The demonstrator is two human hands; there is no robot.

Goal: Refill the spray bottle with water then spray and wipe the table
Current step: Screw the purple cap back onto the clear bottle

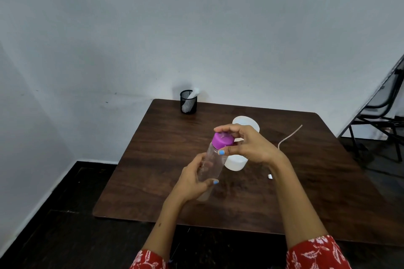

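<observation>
A clear plastic water bottle point(211, 166) with a purple cap point(222, 140) is held tilted above the brown table point(153, 159). My left hand point(192, 183) grips the bottle's body. My right hand point(247, 144) pinches the purple cap with thumb and fingers. Behind the hands stands a white spray bottle body point(236, 162) without its head, partly hidden. A thin spray tube point(289, 136) lies on the table to the right, its head end hidden behind my right hand.
A black mesh cup point(188, 102) holding a white cloth stands at the table's far edge by the wall. A small white piece point(270, 176) lies near my right wrist. A black metal chair point(380, 113) stands at the right.
</observation>
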